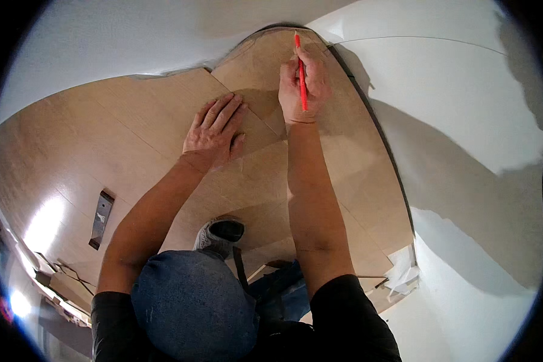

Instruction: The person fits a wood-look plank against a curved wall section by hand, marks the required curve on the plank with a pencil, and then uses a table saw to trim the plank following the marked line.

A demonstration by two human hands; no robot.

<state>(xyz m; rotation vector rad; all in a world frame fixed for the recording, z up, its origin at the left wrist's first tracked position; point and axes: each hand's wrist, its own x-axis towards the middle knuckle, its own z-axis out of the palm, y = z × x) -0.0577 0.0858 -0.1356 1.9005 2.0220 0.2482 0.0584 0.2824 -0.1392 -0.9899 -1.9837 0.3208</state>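
My right hand [303, 87] grips a red pencil [302, 75] whose tip points away from me, at the far end of a light wood floorboard [271, 63] near the wall corner. Whether the tip touches the board or a thin, see-through sheet that seems to lie there, I cannot tell. My left hand [216, 130] rests flat on the neighbouring boards, fingers spread, holding nothing. To the left of my left forearm, a flat dark metal bar [101, 219] lies on the boards.
White walls [440, 78] border the floor, with a dark gap [377, 120] along the right edge. Crumpled white scraps [402, 271] lie at the lower right. My knee [193, 308] and shoe [220, 232] are on the near side. Cardboard-like pieces [72, 289] lie at lower left.
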